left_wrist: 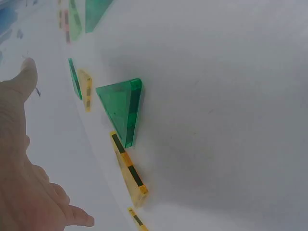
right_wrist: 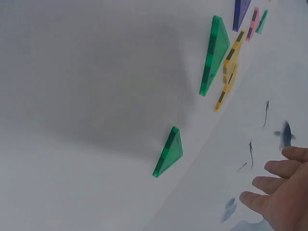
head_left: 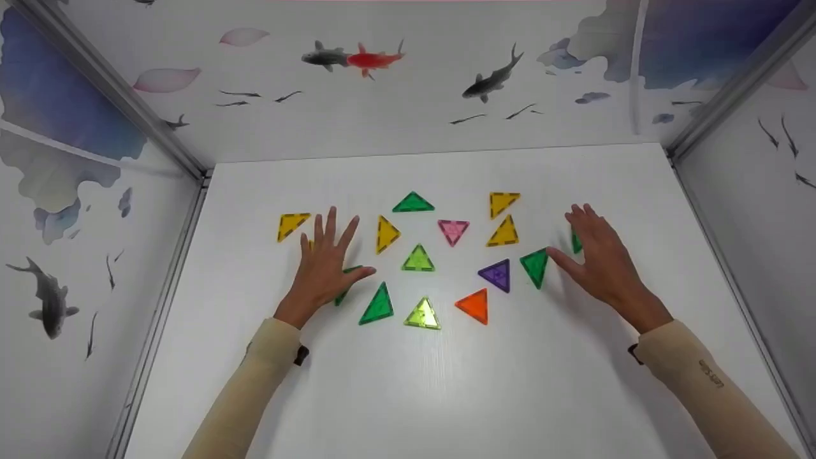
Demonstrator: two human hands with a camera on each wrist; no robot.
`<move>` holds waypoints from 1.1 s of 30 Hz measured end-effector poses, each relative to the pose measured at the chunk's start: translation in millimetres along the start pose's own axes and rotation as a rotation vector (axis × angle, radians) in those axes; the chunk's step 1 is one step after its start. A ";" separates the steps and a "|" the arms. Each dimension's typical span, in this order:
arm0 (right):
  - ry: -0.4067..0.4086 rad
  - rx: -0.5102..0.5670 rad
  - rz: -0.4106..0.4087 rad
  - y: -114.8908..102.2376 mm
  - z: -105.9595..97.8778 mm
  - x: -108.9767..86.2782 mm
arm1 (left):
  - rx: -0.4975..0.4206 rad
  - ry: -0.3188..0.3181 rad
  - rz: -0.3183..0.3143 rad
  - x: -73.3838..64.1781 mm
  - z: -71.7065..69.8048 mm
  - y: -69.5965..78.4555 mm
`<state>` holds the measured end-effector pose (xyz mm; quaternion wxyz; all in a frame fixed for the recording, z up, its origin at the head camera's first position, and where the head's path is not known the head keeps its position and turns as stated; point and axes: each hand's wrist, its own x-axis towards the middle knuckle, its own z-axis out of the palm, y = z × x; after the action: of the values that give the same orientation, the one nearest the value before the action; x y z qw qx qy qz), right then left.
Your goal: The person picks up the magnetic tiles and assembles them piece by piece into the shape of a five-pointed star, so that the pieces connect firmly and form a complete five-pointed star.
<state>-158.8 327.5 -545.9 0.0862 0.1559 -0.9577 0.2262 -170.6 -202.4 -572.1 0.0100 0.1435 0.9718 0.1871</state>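
Observation:
Spread fingers mark my left hand (head_left: 322,271), which holds nothing and hovers at the left of a group of translucent triangular tiles. Beneath it, a green triangular tile (head_left: 342,297) and a small yellow tile are partly hidden. The left wrist view shows that green tile (left_wrist: 118,103) lying flat near a yellow triangular tile (left_wrist: 127,173). My right hand (head_left: 602,261) has straight fingers and nothing in its grasp. It partly covers one green tile (head_left: 577,241); its thumb tip overlaps the corner of another green tile (head_left: 535,266) in the head view.
Between the hands lie several more triangles, among them a pink tile (head_left: 453,231), a purple tile (head_left: 498,275), an orange tile (head_left: 475,306) and a light green tile (head_left: 423,315). Fish-patterned walls (head_left: 421,121) enclose the white table (head_left: 433,395) at the back and both sides.

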 end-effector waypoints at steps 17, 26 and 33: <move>0.033 0.081 -0.264 -23.3 49.7 -18.4 | -0.245 -0.046 0.261 11.6 37.4 32.6; -0.069 0.126 -0.327 -42.8 67.6 -21.1 | -0.312 -0.036 0.366 23.4 54.3 43.0; -0.191 0.180 -0.320 -59.9 81.4 -26.9 | -0.280 -0.083 0.364 30.4 56.9 54.3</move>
<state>-121.1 246.1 -599.7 0.0153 0.3338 -0.9004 0.2785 -180.6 -125.0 -604.1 0.0359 0.3210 0.8932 0.3128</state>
